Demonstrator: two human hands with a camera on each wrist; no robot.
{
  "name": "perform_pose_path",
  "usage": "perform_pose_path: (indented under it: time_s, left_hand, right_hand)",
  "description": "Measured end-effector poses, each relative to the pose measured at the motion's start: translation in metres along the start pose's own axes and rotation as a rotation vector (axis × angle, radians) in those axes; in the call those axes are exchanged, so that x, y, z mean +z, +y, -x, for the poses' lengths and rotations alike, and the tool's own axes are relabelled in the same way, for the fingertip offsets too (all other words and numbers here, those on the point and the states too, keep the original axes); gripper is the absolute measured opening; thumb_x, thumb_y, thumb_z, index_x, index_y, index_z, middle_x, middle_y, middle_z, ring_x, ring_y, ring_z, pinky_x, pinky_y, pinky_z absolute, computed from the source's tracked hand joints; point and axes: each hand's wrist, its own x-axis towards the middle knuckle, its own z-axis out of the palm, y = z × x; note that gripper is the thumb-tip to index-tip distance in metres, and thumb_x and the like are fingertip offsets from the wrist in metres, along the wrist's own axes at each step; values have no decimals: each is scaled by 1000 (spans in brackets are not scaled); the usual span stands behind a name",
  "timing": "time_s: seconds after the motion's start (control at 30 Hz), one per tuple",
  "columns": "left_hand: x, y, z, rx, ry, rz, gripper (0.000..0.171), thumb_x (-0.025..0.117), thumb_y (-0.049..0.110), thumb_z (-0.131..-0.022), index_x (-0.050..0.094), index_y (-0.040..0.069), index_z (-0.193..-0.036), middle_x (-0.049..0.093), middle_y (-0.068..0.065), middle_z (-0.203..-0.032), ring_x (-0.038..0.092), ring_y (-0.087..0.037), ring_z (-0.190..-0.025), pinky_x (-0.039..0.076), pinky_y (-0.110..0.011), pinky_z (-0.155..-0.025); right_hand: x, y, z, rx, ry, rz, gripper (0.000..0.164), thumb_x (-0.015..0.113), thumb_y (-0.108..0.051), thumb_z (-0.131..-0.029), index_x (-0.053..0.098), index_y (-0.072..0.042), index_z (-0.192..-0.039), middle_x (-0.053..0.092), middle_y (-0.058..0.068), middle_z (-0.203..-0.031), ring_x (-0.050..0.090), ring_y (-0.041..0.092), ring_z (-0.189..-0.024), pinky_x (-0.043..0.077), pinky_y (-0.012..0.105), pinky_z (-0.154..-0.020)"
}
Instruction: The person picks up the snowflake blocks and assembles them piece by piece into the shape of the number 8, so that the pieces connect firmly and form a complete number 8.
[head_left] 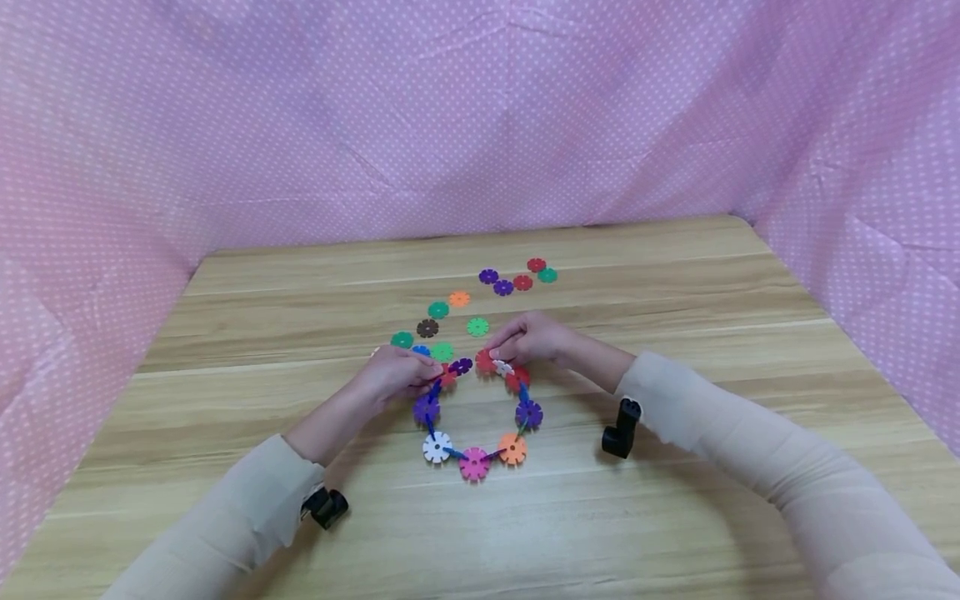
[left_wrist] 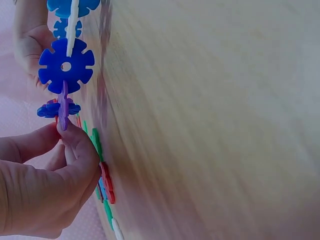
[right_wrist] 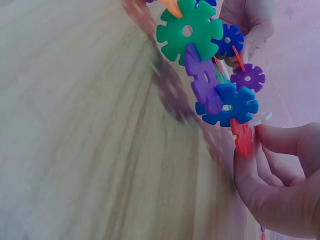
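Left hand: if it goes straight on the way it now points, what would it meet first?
In the head view, the left hand, with the purple end disc leading, would probably first meet the red end disc at the right hand; depth across the gap is unclear.

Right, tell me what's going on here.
A person's left hand and right hand each pinch a chain of linked, notched discs near one of its ends. The chain curves into an almost closed ring; a small gap shows between its purple end disc and red end disc. Loose discs lie beyond on the table.
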Motion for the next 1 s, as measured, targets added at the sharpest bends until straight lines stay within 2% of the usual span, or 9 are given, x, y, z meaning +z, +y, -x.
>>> perform_pose_path:
  time_s: [0.2, 0.43, 0.63, 0.83, 1.0]
  left_hand:
    - [3, 1, -2, 9, 7, -23, 25, 65, 8, -90, 67, -4, -111, 72, -8, -99, 65, -9, -79, 58, -21, -76]
    - [6, 3, -4, 2, 27, -53, 25, 66, 9, -89, 68, -2, -111, 70, -13, -107, 65, -10, -78, 57, -20, -74]
    - [9, 4, -4, -17, 47, -95, 21, 66, 10, -90, 70, 1, -109, 68, -9, -103, 62, -11, -79, 55, -18, -69]
    - [12, 3, -4, -4, 62, -131, 18, 66, 12, -91, 72, 2, -105, 67, -8, -101, 60, -12, -80, 52, -18, -65]
    - [13, 2, -3, 1, 56, -130, 19, 66, 13, -91, 72, 3, -106, 69, -8, -101, 61, -12, -78, 53, -18, -67]
  right_hand:
    - [2, -4, 2, 0, 16, 15, 22, 72, -13, -86, 73, -6, -107, 75, 6, -105, 65, 7, -81, 58, 23, -75]
    - [7, -4, 2, -19, 49, 60, 18, 74, -13, -84, 75, -9, -102, 74, 7, -106, 64, 11, -83, 53, 19, -68]
    - [13, -1, 3, -28, 99, 120, 16, 73, -10, -84, 76, -9, -100, 72, 7, -110, 62, 14, -90, 50, 17, -67]
    - [19, -1, 3, -10, 137, 100, 15, 75, -9, -82, 76, -7, -97, 74, 9, -104, 63, 13, -84, 50, 17, -65]
    - [19, -1, 3, -23, 131, 102, 16, 74, -8, -83, 75, -5, -98, 74, 11, -103, 60, 11, -79, 49, 17, -63]
